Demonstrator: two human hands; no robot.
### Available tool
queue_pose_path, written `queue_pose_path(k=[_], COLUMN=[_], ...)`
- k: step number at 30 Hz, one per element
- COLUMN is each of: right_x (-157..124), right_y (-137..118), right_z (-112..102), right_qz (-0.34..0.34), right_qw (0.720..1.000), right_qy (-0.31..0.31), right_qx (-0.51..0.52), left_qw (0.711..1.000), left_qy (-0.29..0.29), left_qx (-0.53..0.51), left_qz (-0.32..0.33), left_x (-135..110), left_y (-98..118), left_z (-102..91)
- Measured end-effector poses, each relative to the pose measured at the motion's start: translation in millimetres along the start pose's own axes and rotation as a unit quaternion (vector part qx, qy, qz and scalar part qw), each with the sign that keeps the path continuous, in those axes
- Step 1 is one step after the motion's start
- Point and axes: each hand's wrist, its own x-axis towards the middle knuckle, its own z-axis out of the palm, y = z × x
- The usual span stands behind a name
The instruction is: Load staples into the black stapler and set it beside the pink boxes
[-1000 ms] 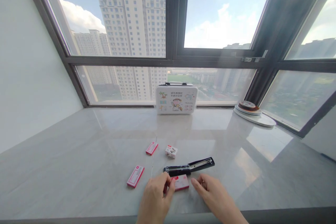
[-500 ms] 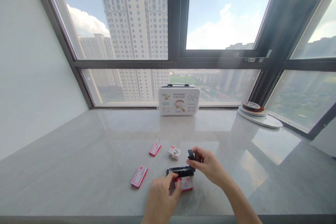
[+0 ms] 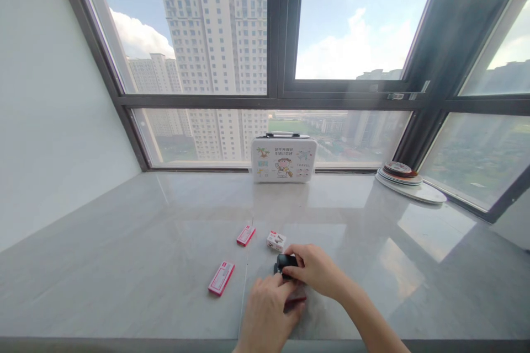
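A black stapler (image 3: 285,261) lies on the counter between my hands, its upper arm lowered. My right hand (image 3: 317,270) grips it from the right, fingers over the top and thumb on the near side. From the near side, my left hand (image 3: 269,306) has its bent fingers against the stapler, covering part of it. Beneath the left fingers a red-and-white box (image 3: 297,299) shows only in part. Just behind the stapler sits a small white box (image 3: 275,240) with staple pictures. Two flat pink-and-white boxes, one nearer (image 3: 221,278) and one farther (image 3: 245,235), lie to the left.
A white case with cartoon prints (image 3: 284,161) stands against the window at the back. Stacked plates (image 3: 408,181) rest in the right corner. The grey marble counter (image 3: 124,265) ends at a front edge close to me, with a wall on the left.
My right hand has moved left and down, bringing the stapler's raised upper arm down onto its base. My left hand has shifted slightly right, covering more of the red-and-white box.
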Motion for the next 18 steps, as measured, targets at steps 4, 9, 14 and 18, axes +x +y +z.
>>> queue_pose_path(k=[4, 9, 14, 18], right_x=[-6, -8, -8, -8], right_y=[11, 19, 17, 15], right_z=[-5, -6, -4, -5], right_qz=[0.021, 0.034, 0.037, 0.04], right_qw=[1.0, 0.999, 0.999, 0.999], right_qy=[0.019, 0.022, 0.025, 0.027], right_qx=[-0.004, 0.007, 0.002, -0.002], left_qw=[0.997, 0.974, 0.961, 0.99], left_qy=[0.05, 0.144, 0.163, 0.096], left_qx=[0.049, 0.161, 0.194, 0.085], left_qz=[-0.026, -0.072, -0.109, -0.057], left_x=[-3, -17, -16, -5], left_y=[-17, -61, -100, -125], left_z=[-6.2, -29.4, -47.0, -49.7])
